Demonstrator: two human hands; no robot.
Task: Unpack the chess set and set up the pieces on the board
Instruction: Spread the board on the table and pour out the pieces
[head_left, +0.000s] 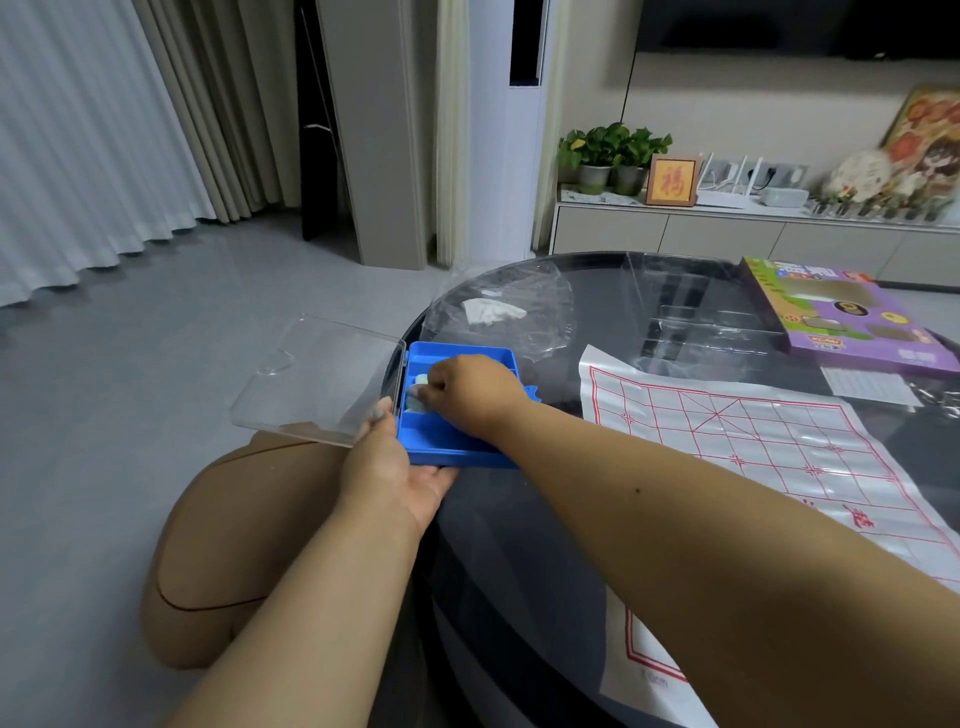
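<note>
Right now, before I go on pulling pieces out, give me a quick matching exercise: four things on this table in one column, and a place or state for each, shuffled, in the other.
Things:
1. blue tray
2. clear lid
3. paper board
4. purple box

Places or states:
A. spread flat, printed with red lines
B. at the far right of the table
C. swung open past the table's edge
D. steadied by the left hand while the right hand reaches in

Pairs: 1-D, 2-C, 3-A, 4-B
</note>
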